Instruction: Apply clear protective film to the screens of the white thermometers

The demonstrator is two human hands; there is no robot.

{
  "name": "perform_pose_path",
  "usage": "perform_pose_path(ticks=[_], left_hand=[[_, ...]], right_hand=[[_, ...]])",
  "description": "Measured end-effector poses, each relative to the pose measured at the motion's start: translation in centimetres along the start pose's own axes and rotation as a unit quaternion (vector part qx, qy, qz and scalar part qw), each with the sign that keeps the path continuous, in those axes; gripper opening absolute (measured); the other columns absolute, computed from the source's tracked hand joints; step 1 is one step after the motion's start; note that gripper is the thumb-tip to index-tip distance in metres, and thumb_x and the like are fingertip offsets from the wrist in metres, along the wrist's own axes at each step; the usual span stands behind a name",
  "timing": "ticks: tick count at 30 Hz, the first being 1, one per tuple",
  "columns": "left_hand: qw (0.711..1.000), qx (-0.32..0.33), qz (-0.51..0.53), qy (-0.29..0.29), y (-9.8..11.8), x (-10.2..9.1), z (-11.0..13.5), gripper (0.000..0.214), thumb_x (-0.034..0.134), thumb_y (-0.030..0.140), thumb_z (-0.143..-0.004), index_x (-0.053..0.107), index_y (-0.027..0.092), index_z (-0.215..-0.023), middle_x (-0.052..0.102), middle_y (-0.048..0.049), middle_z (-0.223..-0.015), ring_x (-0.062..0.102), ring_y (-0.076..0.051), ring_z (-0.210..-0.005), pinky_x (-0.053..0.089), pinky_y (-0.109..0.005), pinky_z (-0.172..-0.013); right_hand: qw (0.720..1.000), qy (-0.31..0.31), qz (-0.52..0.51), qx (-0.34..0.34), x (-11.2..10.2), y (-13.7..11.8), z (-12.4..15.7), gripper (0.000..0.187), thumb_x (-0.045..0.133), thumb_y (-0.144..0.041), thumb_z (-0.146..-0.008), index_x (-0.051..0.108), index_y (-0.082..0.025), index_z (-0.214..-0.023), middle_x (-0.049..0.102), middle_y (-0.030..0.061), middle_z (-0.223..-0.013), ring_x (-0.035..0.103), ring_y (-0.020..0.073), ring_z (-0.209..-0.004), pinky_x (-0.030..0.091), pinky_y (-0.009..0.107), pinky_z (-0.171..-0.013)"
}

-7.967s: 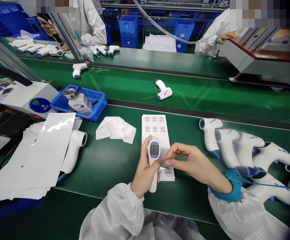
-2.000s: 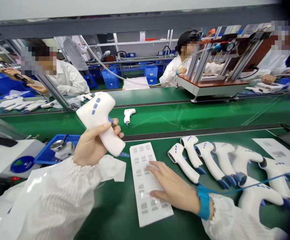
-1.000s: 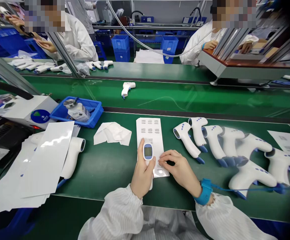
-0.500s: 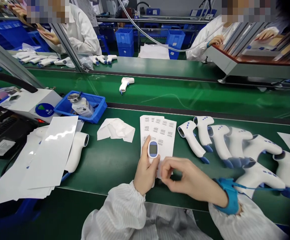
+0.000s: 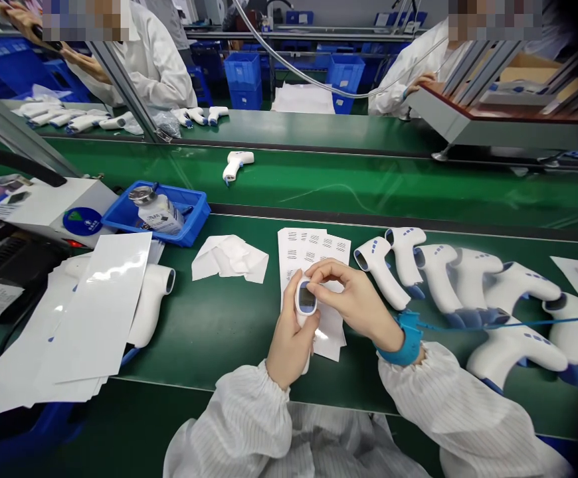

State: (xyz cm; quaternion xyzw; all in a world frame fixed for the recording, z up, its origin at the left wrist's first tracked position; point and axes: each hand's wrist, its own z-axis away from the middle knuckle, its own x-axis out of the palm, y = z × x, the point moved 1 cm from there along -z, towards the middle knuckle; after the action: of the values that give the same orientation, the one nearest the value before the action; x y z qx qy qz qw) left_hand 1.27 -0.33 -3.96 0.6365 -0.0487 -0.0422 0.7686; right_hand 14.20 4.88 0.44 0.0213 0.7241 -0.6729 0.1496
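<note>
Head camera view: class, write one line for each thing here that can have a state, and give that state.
white infrared thermometer, held upright, blue-framed screen showing
left hand, gripping the thermometer
right hand, fingertips at the thermometer's head
white printed label sheets, lying overlapped under the hands
crumpled white wipe, lying bunched
blue plastic tray, holding a bottle
metal-capped bottle, tilted in the tray
blue wrist strap, fastened round the right wrist

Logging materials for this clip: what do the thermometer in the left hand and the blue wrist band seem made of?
The thermometer looks like moulded white plastic, smooth with a soft sheen. Its screen is glossy, plastic or glass, I can't tell. The wrist band looks like matte blue fabric, though its weave cannot be seen.
</note>
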Motion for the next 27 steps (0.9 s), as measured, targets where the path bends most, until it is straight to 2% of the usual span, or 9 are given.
perform_pose_path(ticks=[3, 5, 9, 12, 18, 24, 27], left_hand=[[1.000, -0.014, 0.019, -0.015, 0.08, 0.00, 0.04, 0.064, 0.049, 0.037, -0.093, 0.019, 0.039, -0.150, 0.035, -0.0038, -0.154, 0.064, -0.026, -0.104, 0.058, -0.040, -0.080], [1.000, -0.006, 0.021, -0.010, 0.15, -0.03, 0.01, 0.064, 0.050, 0.036, -0.093, 0.021, 0.039, -0.150, 0.033, -0.0033, -0.155, 0.063, -0.027, -0.109, 0.057, -0.041, -0.083], [1.000, 0.013, 0.002, 0.007, 0.33, -0.06, -0.11, 0.062, 0.052, 0.033, -0.092, 0.026, 0.036, -0.148, 0.034, -0.0027, -0.154, 0.046, -0.029, -0.132, 0.048, -0.043, -0.101], [1.000, 0.015, 0.001, 0.009, 0.43, -0.05, -0.14, 0.062, 0.051, 0.032, -0.092, 0.026, 0.035, -0.148, 0.035, -0.0033, -0.153, 0.040, -0.030, -0.137, 0.044, -0.046, -0.106], [1.000, 0.007, -0.002, -0.001, 0.43, -0.18, -0.10, 0.061, 0.050, 0.032, -0.093, 0.026, 0.036, -0.148, 0.041, -0.0041, -0.149, 0.041, -0.030, -0.136, 0.043, -0.046, -0.106], [1.000, 0.026, -0.010, -0.013, 0.41, -0.37, -0.08, 0.065, 0.051, 0.028, -0.090, 0.023, 0.033, -0.149, 0.037, -0.0040, -0.151, 0.039, -0.030, -0.137, 0.042, -0.046, -0.107], [0.999, 0.032, -0.007, -0.026, 0.44, -0.52, 0.01, 0.066, 0.050, 0.028, -0.091, 0.021, 0.032, -0.149, 0.039, -0.0057, -0.149, 0.046, -0.031, -0.130, 0.046, -0.045, -0.100]], right_hand=[[1.000, 0.003, 0.004, -0.007, 0.05, -0.10, -0.08, 0.007, 0.064, -0.022, -0.078, 0.062, -0.021, -0.072, 0.067, 0.0038, -0.093, 0.062, 0.0193, -0.093, 0.048, 0.037, -0.089], [1.000, 0.001, 0.009, -0.012, 0.05, -0.14, -0.17, 0.006, 0.063, -0.021, -0.078, 0.062, -0.021, -0.072, 0.067, 0.0035, -0.093, 0.063, 0.0193, -0.094, 0.048, 0.037, -0.090], [1.000, -0.007, 0.016, -0.017, 0.03, -0.18, -0.30, 0.007, 0.063, -0.018, -0.078, 0.062, -0.021, -0.072, 0.067, 0.0029, -0.092, 0.063, 0.0192, -0.094, 0.047, 0.037, -0.091], [1.000, -0.012, 0.019, -0.018, -0.03, -0.30, -0.34, 0.007, 0.064, -0.018, -0.078, 0.061, -0.021, -0.072, 0.067, 0.0032, -0.092, 0.063, 0.0195, -0.094, 0.047, 0.038, -0.091], [0.999, -0.018, 0.018, -0.026, -0.21, -0.46, -0.40, 0.007, 0.064, -0.018, -0.078, 0.062, -0.020, -0.071, 0.068, 0.0029, -0.092, 0.063, 0.0187, -0.092, 0.048, 0.037, -0.091], [0.999, -0.019, 0.018, -0.031, -0.24, -0.51, -0.48, 0.008, 0.064, -0.016, -0.077, 0.062, -0.020, -0.071, 0.068, 0.0028, -0.090, 0.063, 0.0186, -0.092, 0.049, 0.036, -0.089], [0.999, -0.018, 0.014, -0.030, -0.25, -0.56, -0.53, 0.008, 0.064, -0.016, -0.077, 0.062, -0.021, -0.071, 0.068, 0.0030, -0.090, 0.064, 0.0193, -0.091, 0.049, 0.037, -0.088]])
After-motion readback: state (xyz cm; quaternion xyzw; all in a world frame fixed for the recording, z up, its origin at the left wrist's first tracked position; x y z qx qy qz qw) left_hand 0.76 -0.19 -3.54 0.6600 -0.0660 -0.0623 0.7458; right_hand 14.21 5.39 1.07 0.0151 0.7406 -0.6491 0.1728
